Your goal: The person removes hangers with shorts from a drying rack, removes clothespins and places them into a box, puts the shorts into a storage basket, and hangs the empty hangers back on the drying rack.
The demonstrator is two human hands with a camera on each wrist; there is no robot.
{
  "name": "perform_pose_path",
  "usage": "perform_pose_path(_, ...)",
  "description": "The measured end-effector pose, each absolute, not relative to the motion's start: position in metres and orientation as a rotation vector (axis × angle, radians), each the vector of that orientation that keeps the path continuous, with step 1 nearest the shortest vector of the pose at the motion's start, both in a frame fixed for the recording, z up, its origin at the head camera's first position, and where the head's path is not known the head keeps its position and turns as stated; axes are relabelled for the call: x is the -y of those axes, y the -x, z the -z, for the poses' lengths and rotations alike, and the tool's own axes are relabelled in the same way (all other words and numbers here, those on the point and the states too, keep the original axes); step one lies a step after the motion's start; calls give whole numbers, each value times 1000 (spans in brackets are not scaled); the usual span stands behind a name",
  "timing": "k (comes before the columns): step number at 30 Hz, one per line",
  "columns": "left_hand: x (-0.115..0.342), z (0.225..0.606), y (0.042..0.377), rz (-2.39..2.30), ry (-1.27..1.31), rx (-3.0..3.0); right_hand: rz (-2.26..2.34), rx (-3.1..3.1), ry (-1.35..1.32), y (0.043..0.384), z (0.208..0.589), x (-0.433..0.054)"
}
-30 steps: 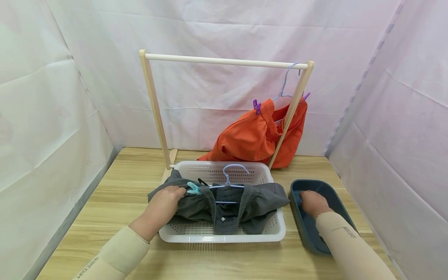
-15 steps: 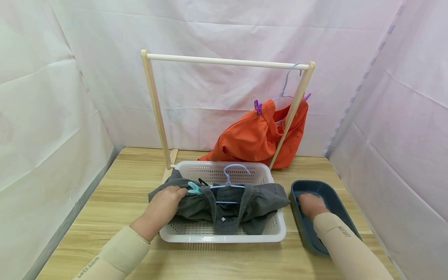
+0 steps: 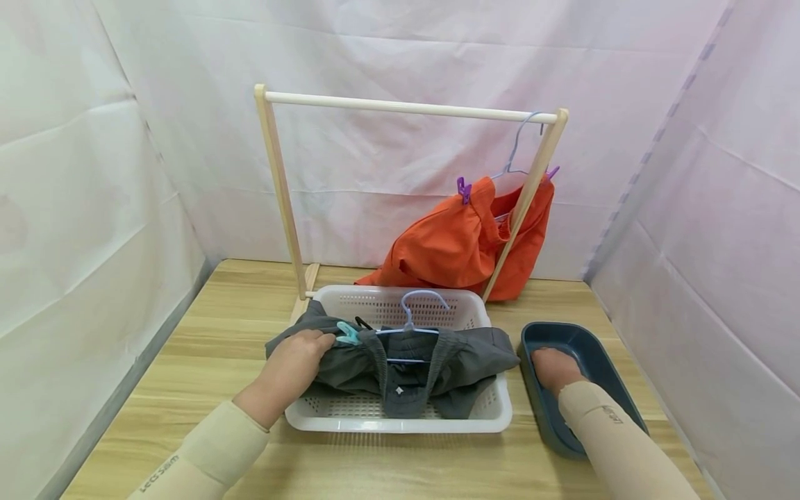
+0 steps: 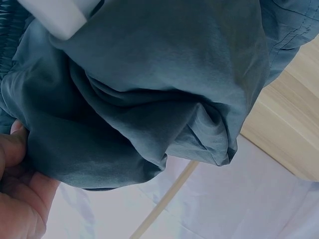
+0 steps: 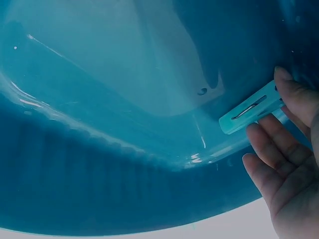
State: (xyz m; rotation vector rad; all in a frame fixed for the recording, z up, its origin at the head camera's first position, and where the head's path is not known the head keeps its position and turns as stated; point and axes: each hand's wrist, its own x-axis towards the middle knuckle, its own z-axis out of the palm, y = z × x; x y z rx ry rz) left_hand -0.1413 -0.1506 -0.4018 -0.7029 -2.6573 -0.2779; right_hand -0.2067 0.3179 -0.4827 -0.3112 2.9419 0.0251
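Dark grey pants point(image 3: 350, 368) lie bunched over a white basket point(image 3: 400, 426), with a light-blue hanger point(image 3: 407, 323) set in their elastic waist. A turquoise clothespin point(image 3: 347, 334) is clipped on them left of the hanger. Just beside that clip my left hand point(image 3: 298, 357) grips the cloth, its thumb and fingers pinching the edge in the left wrist view. My right hand point(image 3: 555, 368) reaches down into a dark blue bin point(image 3: 534, 403). There it pinches a second turquoise clothespin point(image 5: 249, 112) between thumb and fingers, close to the bin's floor.
Behind the basket stands a wooden rack with a white rail point(image 3: 400, 106). At its right end an orange garment point(image 3: 437, 243) hangs from a hanger with purple clothespins point(image 3: 464, 190). Pale cloth walls point(image 3: 375, 42) enclose the back and sides of the table point(image 3: 212, 333).
My right hand has shifted slightly down and toward the near side inside the bin. The left hand keeps its hold on the pants, and the basket and rack stay where they were.
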Motion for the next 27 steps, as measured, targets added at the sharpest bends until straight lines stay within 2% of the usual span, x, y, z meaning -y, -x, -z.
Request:
perform_pose_path(12,150,402,142,308,674,2668,131,-2864,216,208,474,-320)
perform_pose_path(21,148,401,143,321,668,2670,275,-2832,17,205,440,-319)
perform_pose_path(27,148,400,143,320,658,2679,326,-2882,-3,200,419,-321)
